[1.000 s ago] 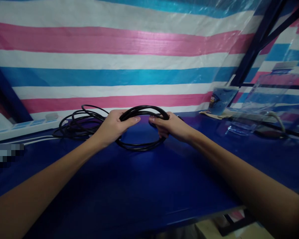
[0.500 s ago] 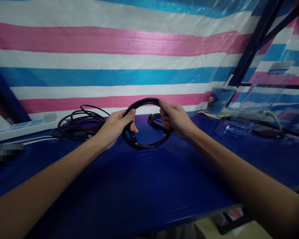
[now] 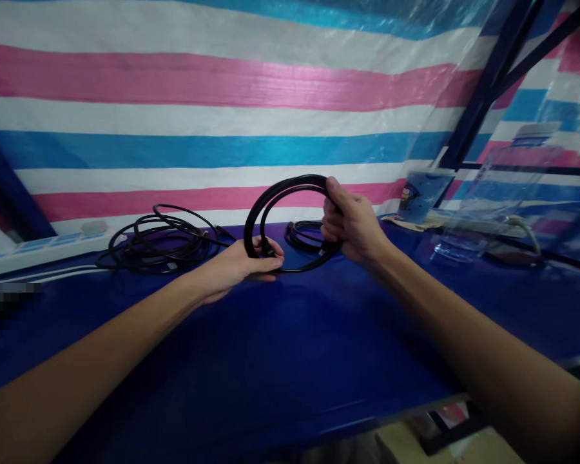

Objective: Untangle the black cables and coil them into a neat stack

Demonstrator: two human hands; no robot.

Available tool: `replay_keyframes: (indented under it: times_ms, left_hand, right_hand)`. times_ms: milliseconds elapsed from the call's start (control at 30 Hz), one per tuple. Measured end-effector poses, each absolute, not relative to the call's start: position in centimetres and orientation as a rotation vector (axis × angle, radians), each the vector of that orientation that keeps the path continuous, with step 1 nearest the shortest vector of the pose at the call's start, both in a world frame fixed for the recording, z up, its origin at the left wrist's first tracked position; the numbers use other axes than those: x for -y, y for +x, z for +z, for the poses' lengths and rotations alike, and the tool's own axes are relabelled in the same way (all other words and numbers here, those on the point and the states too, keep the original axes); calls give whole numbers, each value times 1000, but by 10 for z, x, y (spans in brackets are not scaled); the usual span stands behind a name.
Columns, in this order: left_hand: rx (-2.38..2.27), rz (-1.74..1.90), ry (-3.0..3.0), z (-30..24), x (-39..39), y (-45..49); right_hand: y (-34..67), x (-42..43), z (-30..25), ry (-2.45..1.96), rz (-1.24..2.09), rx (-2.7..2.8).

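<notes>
A coiled black cable point(image 3: 254, 216) is held up above the blue table point(image 3: 270, 361), its loops forming a ring between my hands. My right hand point(image 3: 352, 222) grips the ring's right side, thumb on top and fingers curled around it. At the lower left of the ring, my left hand point(image 3: 251, 261) is closed on the cable near a dark connector end point(image 3: 269, 248). Another connector shows partly under my right fingers. Behind the ring lies a smaller coiled black cable point(image 3: 302, 238). A looser tangle of black cable point(image 3: 159, 241) rests left of my left hand.
A white power strip point(image 3: 72, 241) runs along the back left. To the right stand a blue paper cup point(image 3: 418, 196) with a straw and a large clear plastic bottle point(image 3: 493, 193). A striped tarp point(image 3: 222, 116) hangs behind; the table's front edge point(image 3: 386, 419) is near.
My left hand has slid down the ring from its upper left to its lower left. My right hand moved slightly right; one loop now stands apart inside the coil.
</notes>
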State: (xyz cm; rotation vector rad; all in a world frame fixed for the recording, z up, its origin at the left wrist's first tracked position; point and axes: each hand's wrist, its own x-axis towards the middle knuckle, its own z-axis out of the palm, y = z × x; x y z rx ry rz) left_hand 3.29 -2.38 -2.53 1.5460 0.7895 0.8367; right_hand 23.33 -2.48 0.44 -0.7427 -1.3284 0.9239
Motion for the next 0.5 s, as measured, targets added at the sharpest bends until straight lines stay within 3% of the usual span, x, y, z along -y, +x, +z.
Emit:
replay_keyframes:
  times_ms: [400,500]
  left_hand:
    - [-544,693,1448,-22,40,35]
    - [-505,759,1448,-17,43,37]
  right_hand:
    - [235,14,-7,-923,1034,1305]
    - [237,15,-5,-1095,872,1318]
